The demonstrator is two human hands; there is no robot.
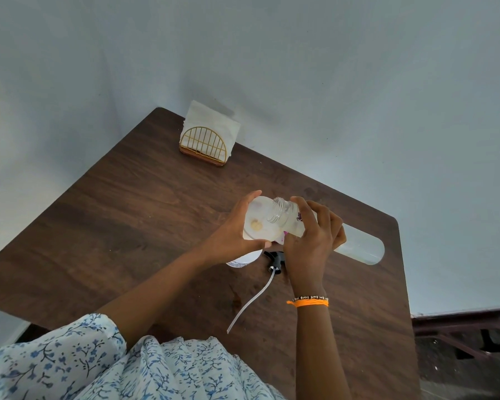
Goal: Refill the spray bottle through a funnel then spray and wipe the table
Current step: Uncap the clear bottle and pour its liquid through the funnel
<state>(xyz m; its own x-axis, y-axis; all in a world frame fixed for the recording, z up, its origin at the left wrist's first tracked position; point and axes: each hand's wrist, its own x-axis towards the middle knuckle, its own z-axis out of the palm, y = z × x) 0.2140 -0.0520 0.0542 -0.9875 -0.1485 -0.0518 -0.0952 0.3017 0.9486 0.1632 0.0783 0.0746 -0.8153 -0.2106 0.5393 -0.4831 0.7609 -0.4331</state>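
On the dark wooden table (127, 226), my left hand (228, 229) grips the rim of a white translucent funnel (257, 223). The funnel sits on top of the white spray bottle (243, 259), which is mostly hidden beneath it. My right hand (312, 238) holds a long clear bottle (361, 251) tilted almost level, its threaded open mouth (280, 212) over the funnel bowl. The black spray head (274, 261) with its long white dip tube (248, 301) lies on the table just in front of the spray bottle, partly behind my right hand.
A gold wire napkin holder (204, 144) with white paper napkins (211, 122) stands at the table's far corner by the pale wall. Dark wooden furniture (459, 333) sits beyond the table's right edge. A small wet stain (237, 298) marks the tabletop near the tube.
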